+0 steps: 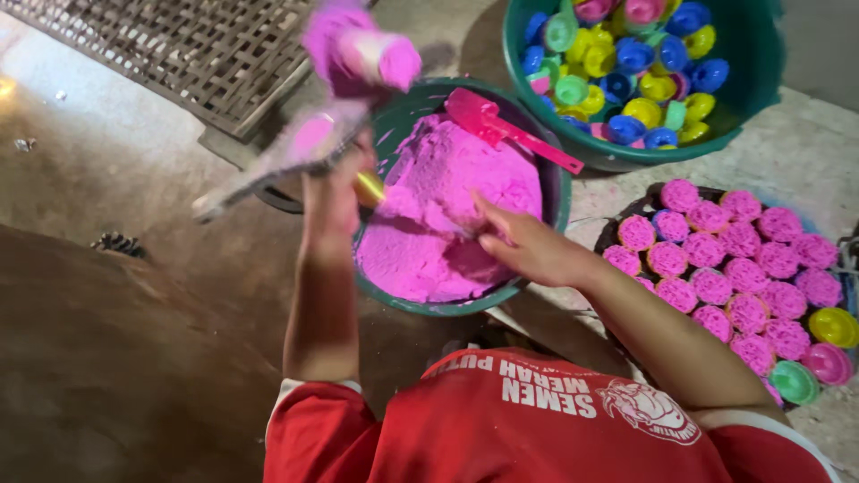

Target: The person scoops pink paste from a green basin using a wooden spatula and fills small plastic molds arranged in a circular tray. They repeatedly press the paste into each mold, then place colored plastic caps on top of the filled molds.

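I see the basin (385, 125) of powder (447, 215) on the floor (134, 268) ahead, a scoop (501, 130) lying in it at the far side. My right hand (528, 246) rests on the powder; my left hand (335, 192) is over the basin's left rim. Behind to the right stands a tub (752, 72) of moulds (626, 80). Right of the basin, a tray (617, 228) carries moulded cakes (725, 259).

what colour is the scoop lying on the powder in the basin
Pink, slightly redder than the pink powder it rests on; the scoop shows best in the head view.

Left hand (333, 192) clenched, right hand (528, 246) spread.
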